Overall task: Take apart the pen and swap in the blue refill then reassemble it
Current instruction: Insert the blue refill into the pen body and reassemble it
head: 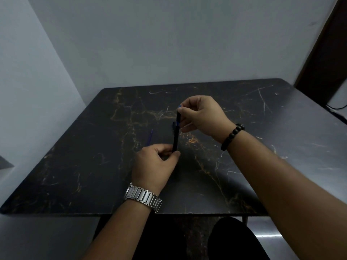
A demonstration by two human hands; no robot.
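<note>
A dark pen [176, 134] is held nearly upright above the middle of the black marble table [93, 166]. My left hand [155, 166] pinches its lower end between thumb and fingers. My right hand [201, 114] grips its upper end, where a small blue tip [179, 106] shows at my fingertips. A thin blue refill [150, 136] lies on the table to the left of the pen, apart from both hands. The pen's clip sits just below my right fingers.
Grey walls stand behind and to the left of the table. A dark door frame [326, 53] and a black cable [336, 107] are at the far right. My legs show below the table's near edge [131, 214].
</note>
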